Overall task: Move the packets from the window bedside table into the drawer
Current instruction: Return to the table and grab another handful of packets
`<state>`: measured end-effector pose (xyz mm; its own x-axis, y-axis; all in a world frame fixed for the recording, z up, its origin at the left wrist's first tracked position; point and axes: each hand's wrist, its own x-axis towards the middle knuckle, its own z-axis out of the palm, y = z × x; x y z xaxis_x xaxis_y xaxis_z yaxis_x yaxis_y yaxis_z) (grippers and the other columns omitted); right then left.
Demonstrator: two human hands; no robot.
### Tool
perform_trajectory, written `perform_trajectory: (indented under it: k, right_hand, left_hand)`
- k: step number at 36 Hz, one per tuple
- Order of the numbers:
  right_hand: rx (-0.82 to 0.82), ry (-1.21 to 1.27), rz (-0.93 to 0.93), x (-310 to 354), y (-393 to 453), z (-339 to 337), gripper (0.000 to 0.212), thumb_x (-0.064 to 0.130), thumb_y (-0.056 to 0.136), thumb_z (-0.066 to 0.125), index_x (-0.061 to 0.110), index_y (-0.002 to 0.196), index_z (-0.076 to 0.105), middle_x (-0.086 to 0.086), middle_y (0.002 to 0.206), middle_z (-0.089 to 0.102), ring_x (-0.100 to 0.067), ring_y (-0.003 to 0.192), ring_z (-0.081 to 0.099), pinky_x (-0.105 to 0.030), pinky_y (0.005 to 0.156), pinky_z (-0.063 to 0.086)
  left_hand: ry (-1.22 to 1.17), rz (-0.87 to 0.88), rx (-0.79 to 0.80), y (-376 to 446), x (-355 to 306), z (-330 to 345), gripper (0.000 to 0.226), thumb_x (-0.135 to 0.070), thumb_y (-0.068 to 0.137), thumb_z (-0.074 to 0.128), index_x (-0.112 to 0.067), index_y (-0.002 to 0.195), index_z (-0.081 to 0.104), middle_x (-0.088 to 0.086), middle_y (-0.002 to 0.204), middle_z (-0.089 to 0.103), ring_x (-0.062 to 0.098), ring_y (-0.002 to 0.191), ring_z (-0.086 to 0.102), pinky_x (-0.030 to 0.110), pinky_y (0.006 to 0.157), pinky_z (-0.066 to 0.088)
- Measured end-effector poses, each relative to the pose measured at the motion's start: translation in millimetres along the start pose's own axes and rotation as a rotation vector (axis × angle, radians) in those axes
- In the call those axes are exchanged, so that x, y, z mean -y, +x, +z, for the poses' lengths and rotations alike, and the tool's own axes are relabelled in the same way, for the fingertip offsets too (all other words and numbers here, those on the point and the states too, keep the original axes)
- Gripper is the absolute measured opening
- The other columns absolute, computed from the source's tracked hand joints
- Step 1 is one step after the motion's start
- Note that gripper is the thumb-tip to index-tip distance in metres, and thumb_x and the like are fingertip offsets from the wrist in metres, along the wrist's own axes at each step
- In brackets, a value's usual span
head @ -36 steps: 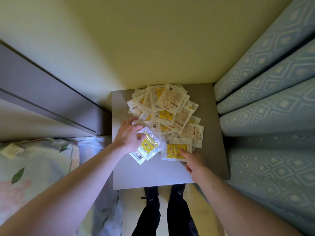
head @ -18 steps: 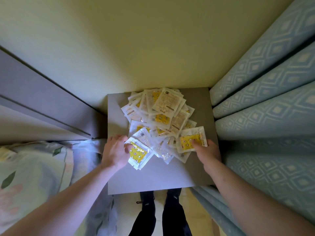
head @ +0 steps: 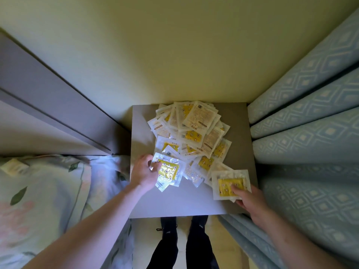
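A heap of clear and white packets with yellow squares covers the far half of the grey bedside table. My left hand grips a small stack of packets at the pile's near left edge. My right hand pinches one white packet with a yellow square at the table's near right, thumb on top. No drawer is in view.
Blue patterned curtains hang tight against the table's right side. A bed with floral bedding and a grey headboard lie to the left. A yellow wall is behind. My legs and shoes stand in front.
My right hand has drawn its packet back from the pile's right edge toward the table's near right corner. My left hand keeps its stack in about the same place.
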<state>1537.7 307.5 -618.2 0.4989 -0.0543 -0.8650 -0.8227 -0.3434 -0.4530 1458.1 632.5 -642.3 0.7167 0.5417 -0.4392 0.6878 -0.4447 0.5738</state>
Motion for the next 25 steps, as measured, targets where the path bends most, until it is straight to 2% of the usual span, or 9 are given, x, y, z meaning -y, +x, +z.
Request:
perform_trajectory:
  k: [2, 6, 11, 12, 14, 17, 20, 23, 25]
  right_hand:
    - [-0.001, -0.005, 0.002, -4, -1, -3, 0.021, 0.02, 0.09, 0.075, 0.019, 0.111, 0.073, -0.002, 0.102, 0.078, -0.023, 0.1, 0.071, -0.041, 0.089, 0.057]
    - [-0.007, 0.02, -0.006, -3, -4, 1, 0.021, 0.026, 0.088, 0.077, 0.022, 0.109, 0.074, 0.001, 0.102, 0.078, -0.022, 0.101, 0.072, -0.044, 0.093, 0.057]
    - [-0.014, 0.011, -0.012, -8, -7, 13, 0.021, 0.042, 0.082, 0.08, 0.027, 0.097, 0.078, 0.004, 0.096, 0.079, -0.024, 0.098, 0.073, -0.051, 0.095, 0.056]
    - [-0.011, 0.018, -0.01, -9, -9, 16, 0.02, 0.041, 0.083, 0.08, 0.026, 0.097, 0.078, 0.003, 0.096, 0.079, -0.025, 0.098, 0.073, -0.051, 0.094, 0.057]
    - [0.0, 0.074, 0.003, -6, -15, 23, 0.014, 0.028, 0.089, 0.076, 0.021, 0.102, 0.075, -0.003, 0.1, 0.078, -0.025, 0.097, 0.073, -0.049, 0.093, 0.058]
    - [0.016, 0.116, 0.002, -8, -20, 30, 0.017, 0.02, 0.093, 0.072, 0.017, 0.109, 0.072, -0.004, 0.103, 0.077, -0.024, 0.098, 0.072, -0.045, 0.091, 0.059]
    - [0.013, 0.16, -0.014, -10, -24, 33, 0.018, 0.019, 0.095, 0.069, 0.016, 0.113, 0.07, -0.003, 0.107, 0.075, -0.021, 0.099, 0.071, -0.036, 0.08, 0.06]
    - [-0.007, 0.22, 0.0, -15, -27, 38, 0.018, 0.018, 0.097, 0.067, 0.016, 0.115, 0.069, -0.003, 0.11, 0.073, -0.02, 0.101, 0.069, -0.031, 0.073, 0.06]
    - [-0.014, 0.254, 0.025, -20, -29, 44, 0.02, 0.018, 0.097, 0.067, 0.016, 0.117, 0.068, -0.005, 0.113, 0.071, -0.021, 0.102, 0.068, -0.03, 0.07, 0.061]
  left_hand:
    - [-0.007, -0.012, -0.033, 2, -1, 4, 0.041, -0.026, 0.092, 0.069, -0.024, 0.065, 0.038, -0.005, 0.07, 0.04, 0.022, 0.072, 0.041, 0.03, 0.06, 0.025]
    - [-0.01, -0.048, -0.069, 4, -3, 11, 0.043, -0.029, 0.091, 0.07, -0.027, 0.062, 0.037, -0.01, 0.065, 0.039, 0.022, 0.072, 0.041, 0.03, 0.063, 0.032]
    - [-0.121, -0.074, -0.026, -4, -9, 16, 0.042, -0.024, 0.093, 0.067, -0.017, 0.068, 0.034, -0.004, 0.066, 0.032, 0.017, 0.061, 0.03, 0.029, 0.053, 0.026]
    - [-0.141, -0.098, -0.018, -7, -12, 15, 0.039, -0.024, 0.094, 0.065, -0.016, 0.07, 0.036, -0.004, 0.066, 0.033, 0.016, 0.059, 0.03, 0.029, 0.053, 0.027]
    - [-0.182, -0.16, -0.005, -11, -10, 17, 0.029, -0.026, 0.098, 0.061, -0.012, 0.078, 0.044, -0.002, 0.068, 0.042, 0.015, 0.057, 0.036, 0.03, 0.054, 0.032]
    - [-0.242, -0.259, 0.004, -14, -9, 21, 0.025, -0.023, 0.1, 0.058, -0.011, 0.083, 0.044, 0.0, 0.073, 0.043, 0.019, 0.063, 0.041, 0.024, 0.054, 0.035]
    - [-0.358, -0.323, -0.003, -18, -11, 25, 0.02, -0.023, 0.097, 0.064, -0.014, 0.091, 0.047, -0.001, 0.082, 0.048, 0.024, 0.077, 0.05, 0.023, 0.059, 0.039]
    - [-0.34, -0.312, 0.016, -28, -15, 27, 0.029, -0.029, 0.091, 0.073, -0.017, 0.103, 0.048, -0.005, 0.096, 0.057, 0.019, 0.084, 0.059, 0.021, 0.06, 0.043]
    - [-0.355, -0.276, 0.025, -33, -15, 30, 0.04, -0.027, 0.084, 0.08, -0.019, 0.108, 0.049, -0.006, 0.105, 0.058, 0.019, 0.094, 0.061, 0.026, 0.072, 0.05]
